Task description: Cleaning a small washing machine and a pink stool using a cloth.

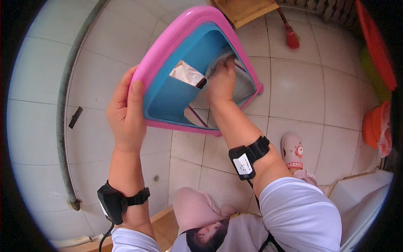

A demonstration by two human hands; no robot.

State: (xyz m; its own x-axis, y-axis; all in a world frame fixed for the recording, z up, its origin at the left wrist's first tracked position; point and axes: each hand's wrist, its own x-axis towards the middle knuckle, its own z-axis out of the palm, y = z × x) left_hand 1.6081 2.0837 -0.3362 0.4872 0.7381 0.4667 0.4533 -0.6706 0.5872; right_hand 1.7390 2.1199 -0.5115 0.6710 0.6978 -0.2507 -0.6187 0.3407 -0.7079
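Observation:
My left hand [127,110] grips the pink rim of a pink-and-blue plastic frame [176,41], with the thumb on the near face. Tilted up off the floor, the frame has blue inner walls with cut-out openings. My right hand [222,83] reaches inside it and is blurred. What looks like a grey cloth [244,82] is under its fingers, pressed against the inner wall. Through one opening a crumpled white item [187,74] with a dark end shows; its kind is unclear.
A yellow dustpan [248,11] and a red brush [292,37] lie on the tiled floor [296,85] ahead. An orange bucket [374,124] stands at right. A grey pipe [63,126] runs along the left wall, near a dark strip [75,117]. My pink clog [291,149] is below.

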